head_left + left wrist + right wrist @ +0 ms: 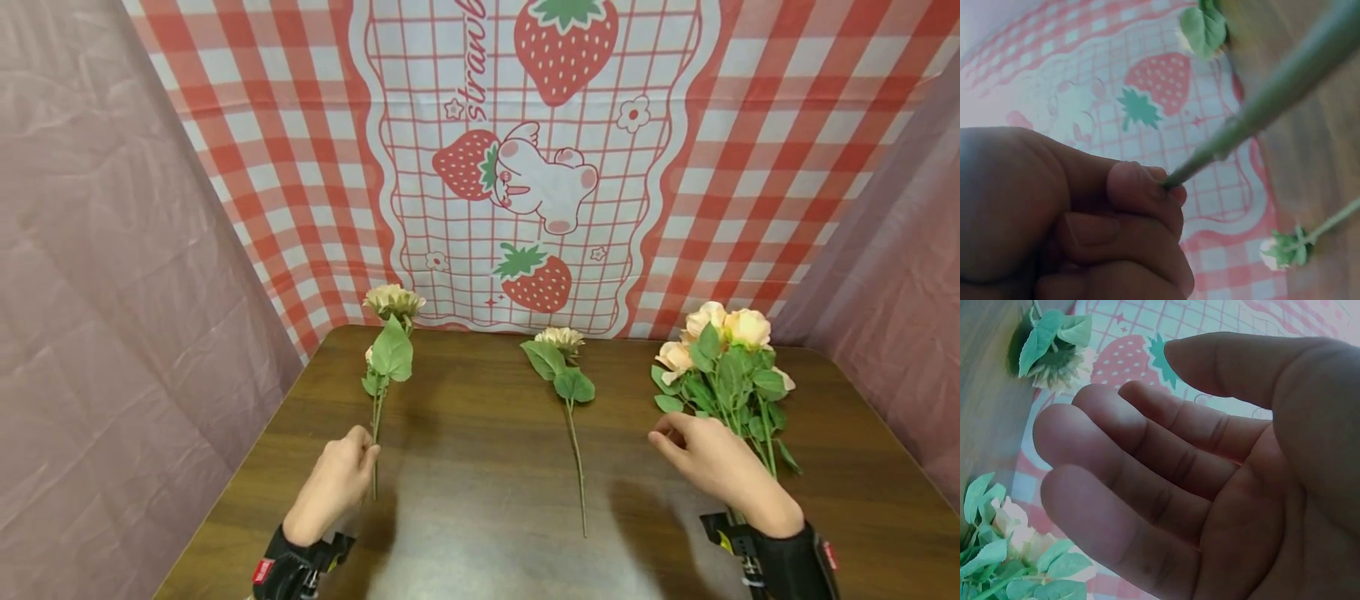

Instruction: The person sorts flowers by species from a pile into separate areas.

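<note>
My left hand (337,475) pinches a thin green stem (1222,140) between thumb and fingertips, at the left of the table. In the head view, a cream flower (393,302) with a broad green leaf (392,350) stands above that hand. A second small bloom (1279,252) on its own stem shows low in the left wrist view. My right hand (712,462) hovers with loosely bent fingers and holds nothing. Just beyond it lies a bunch of peach roses (748,329), its lower stems partly hidden by the hand and wrist.
A single cream flower (561,340) with two leaves and a long bare stem lies mid-table, between the hands. Behind the brown wooden table (480,467) hangs a red checked strawberry cloth (540,192). Pink drapes (112,292) close off both sides.
</note>
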A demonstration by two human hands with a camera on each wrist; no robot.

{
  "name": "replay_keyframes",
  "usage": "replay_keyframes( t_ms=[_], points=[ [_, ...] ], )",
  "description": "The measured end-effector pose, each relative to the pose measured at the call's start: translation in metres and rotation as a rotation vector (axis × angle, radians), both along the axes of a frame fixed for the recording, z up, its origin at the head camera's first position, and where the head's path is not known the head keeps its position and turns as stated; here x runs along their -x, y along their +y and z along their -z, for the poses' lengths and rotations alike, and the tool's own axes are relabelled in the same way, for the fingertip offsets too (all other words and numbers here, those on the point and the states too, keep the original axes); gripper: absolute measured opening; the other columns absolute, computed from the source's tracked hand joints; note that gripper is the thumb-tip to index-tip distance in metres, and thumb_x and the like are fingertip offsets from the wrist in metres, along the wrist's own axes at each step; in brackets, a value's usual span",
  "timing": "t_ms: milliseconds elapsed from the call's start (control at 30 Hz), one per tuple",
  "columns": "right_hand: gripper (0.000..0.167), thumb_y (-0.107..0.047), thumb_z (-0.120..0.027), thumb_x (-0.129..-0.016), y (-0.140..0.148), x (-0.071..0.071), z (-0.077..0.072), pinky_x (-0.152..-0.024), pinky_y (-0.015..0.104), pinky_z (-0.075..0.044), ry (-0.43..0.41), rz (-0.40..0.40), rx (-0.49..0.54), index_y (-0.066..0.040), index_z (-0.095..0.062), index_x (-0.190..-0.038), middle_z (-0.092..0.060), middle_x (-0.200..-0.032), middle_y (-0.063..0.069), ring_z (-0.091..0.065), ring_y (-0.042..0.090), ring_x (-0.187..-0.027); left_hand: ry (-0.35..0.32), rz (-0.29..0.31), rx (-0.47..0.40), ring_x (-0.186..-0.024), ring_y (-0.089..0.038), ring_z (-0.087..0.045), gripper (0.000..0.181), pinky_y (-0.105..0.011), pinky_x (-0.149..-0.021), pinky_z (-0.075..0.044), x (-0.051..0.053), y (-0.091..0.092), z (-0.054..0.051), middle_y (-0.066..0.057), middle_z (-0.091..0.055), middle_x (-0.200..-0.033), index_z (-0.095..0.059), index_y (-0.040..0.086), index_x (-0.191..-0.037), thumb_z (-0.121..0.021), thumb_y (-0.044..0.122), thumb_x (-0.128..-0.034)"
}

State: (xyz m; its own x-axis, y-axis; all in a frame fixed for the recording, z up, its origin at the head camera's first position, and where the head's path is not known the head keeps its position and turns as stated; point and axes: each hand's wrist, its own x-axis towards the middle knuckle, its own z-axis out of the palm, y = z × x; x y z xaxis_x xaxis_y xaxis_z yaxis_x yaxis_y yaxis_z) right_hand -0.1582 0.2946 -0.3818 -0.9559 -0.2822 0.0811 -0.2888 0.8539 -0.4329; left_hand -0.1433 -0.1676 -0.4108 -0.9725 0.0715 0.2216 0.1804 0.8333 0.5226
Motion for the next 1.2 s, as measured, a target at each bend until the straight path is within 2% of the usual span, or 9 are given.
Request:
replay_keyframes(
  t_ms=[300, 533, 700, 800, 933, 1033, 1200],
  points=[
    [0.013, -0.021, -0.062, -0.098, -0.014, -0.006, -0.001, -0.054, 0.028, -0.033, -0.009, -0.034, 0.013, -0.01, -0.067, -0.103, -0.055, -0.07, -0.007, -0.044, 0.007, -0.057, 0.084, 0.091, -0.08, -0.05, -0.002, -0.042, 0.01, -0.021, -0.047, -0.038, -0.008, 0.028, -0.018, 0.007, -0.049, -0.062, -0.057, 0.005, -0.088, -0.065, 0.002, -0.0931],
    [0.009, -0.02, -0.064, -0.097, -0.029, -0.011, -0.005, -0.053, 0.025, -0.036, 0.0, -0.092, 0.05, -0.014, -0.068, -0.101, -0.058, -0.072, -0.009, -0.047, 0.001, -0.057, 0.161, 0.23, -0.133, -0.051, 0.003, -0.041, 0.013, -0.02, -0.048, -0.038, -0.009, 0.057, -0.027, 0.011, -0.051, -0.062, -0.056, 0.009, -0.088, -0.066, 0.003, -0.0929],
    [0.006, -0.02, -0.064, -0.097, -0.045, -0.018, -0.007, -0.055, 0.024, -0.041, 0.02, -0.158, 0.095, -0.016, -0.068, -0.1, -0.061, -0.075, -0.012, -0.051, -0.003, -0.062, 0.155, 0.337, -0.201, -0.053, 0.004, -0.044, 0.009, -0.018, -0.048, -0.04, -0.01, 0.08, -0.03, 0.007, -0.057, -0.067, -0.057, 0.009, -0.091, -0.064, 0.005, -0.0955],
    [0.009, -0.021, -0.062, -0.099, -0.056, -0.02, -0.008, -0.057, 0.024, -0.044, 0.024, -0.213, 0.143, -0.016, -0.067, -0.103, -0.062, -0.079, -0.013, -0.053, -0.004, -0.066, 0.132, 0.403, -0.267, -0.055, 0.0, -0.054, 0.007, -0.018, -0.05, -0.045, -0.011, 0.094, -0.03, 0.003, -0.063, -0.071, -0.057, 0.007, -0.093, -0.062, 0.007, -0.097],
    [0.018, -0.026, -0.059, -0.101, -0.072, -0.024, -0.004, -0.06, 0.024, -0.048, 0.017, -0.294, 0.256, -0.013, -0.066, -0.111, -0.064, -0.083, -0.014, -0.056, -0.003, -0.07, 0.077, 0.47, -0.332, -0.06, -0.008, -0.064, 0.006, -0.019, -0.055, -0.05, -0.013, 0.111, -0.031, -0.002, -0.069, -0.077, -0.056, 0.005, -0.096, -0.06, 0.009, -0.0988],
    [0.024, -0.025, -0.057, -0.102, -0.082, -0.027, 0.0, -0.06, 0.024, -0.049, 0.008, -0.364, 0.357, -0.009, -0.063, -0.119, -0.064, -0.085, -0.012, -0.057, -0.002, -0.071, 0.052, 0.51, -0.358, -0.062, -0.007, -0.064, 0.005, -0.019, -0.054, -0.049, -0.014, 0.122, -0.033, -0.002, -0.069, -0.078, -0.056, 0.006, -0.098, -0.059, 0.01, -0.0999],
    [0.03, -0.021, -0.057, -0.102, -0.095, -0.034, 0.005, -0.059, 0.024, -0.05, -0.013, -0.435, 0.458, -0.005, -0.057, -0.127, -0.065, -0.088, -0.006, -0.058, 0.0, -0.072, 0.062, 0.611, -0.401, -0.059, 0.0, -0.058, 0.005, -0.016, -0.049, -0.045, -0.015, 0.137, -0.034, -0.002, -0.067, -0.07, -0.056, 0.007, -0.1, -0.058, 0.012, -0.101]
  ],
)
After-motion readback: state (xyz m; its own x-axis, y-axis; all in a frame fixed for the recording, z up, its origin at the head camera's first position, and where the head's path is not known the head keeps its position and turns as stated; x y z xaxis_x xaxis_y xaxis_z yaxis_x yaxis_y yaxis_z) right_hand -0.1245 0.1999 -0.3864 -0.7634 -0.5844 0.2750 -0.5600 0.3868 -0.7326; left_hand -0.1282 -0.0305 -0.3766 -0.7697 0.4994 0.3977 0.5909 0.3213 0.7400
